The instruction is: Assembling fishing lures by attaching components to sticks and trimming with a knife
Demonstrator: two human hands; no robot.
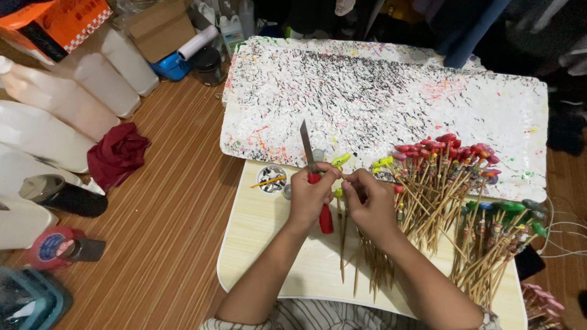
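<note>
— Over the pale lap table [275,256], what's in play?

— Left hand [310,194] is wrapped around a red-handled knife [315,183], blade pointing up. Right hand [370,201] pinches a thin bamboo stick [342,227], fingers narrow, just beside the blade.

— How would that stick handle?

— Light, stiff, and I'd guess it snaps easily; best held near the top. It's plain tan, hanging down among loose sticks; painted ones [446,168] lie to the right.
</note>
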